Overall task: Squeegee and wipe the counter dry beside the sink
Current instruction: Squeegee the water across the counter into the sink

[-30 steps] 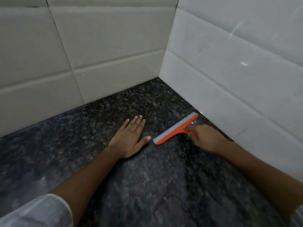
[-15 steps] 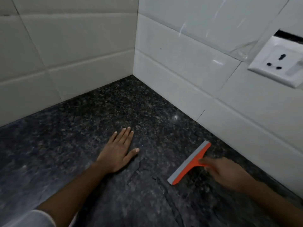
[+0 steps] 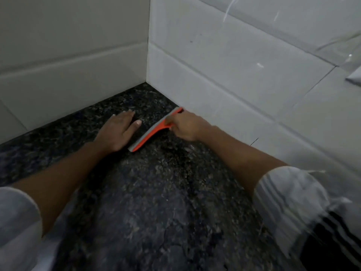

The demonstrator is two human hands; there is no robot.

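A: Squeegee [image 3: 150, 135] lies low on the counter [image 3: 156, 202], up at about twelve o'clock, close to the corner where the two tiled walls [image 3: 224, 61] meet. Its blade runs from seven o'clock to one o'clock, grey edge toward the left, orange back toward the right.

B: And who holds it?

A: The right hand [image 3: 185, 127] is clenched around the orange handle, at three o'clock of the blade. The far tip of the blade sits just beside the right wall's foot.

B: The left hand [image 3: 118, 132]?

A: It is spread flat, palm down on the counter, gripping nothing. It lies at nine o'clock of the blade, the thumb very near the grey edge; whether they touch cannot be told, as the frame is blurred.

B: The stone itself?

A: Dark, speckled granite, with paler streaks nearer the person. Both forearms are bare, with white sleeves [image 3: 289, 194] pushed up at the lower corners.
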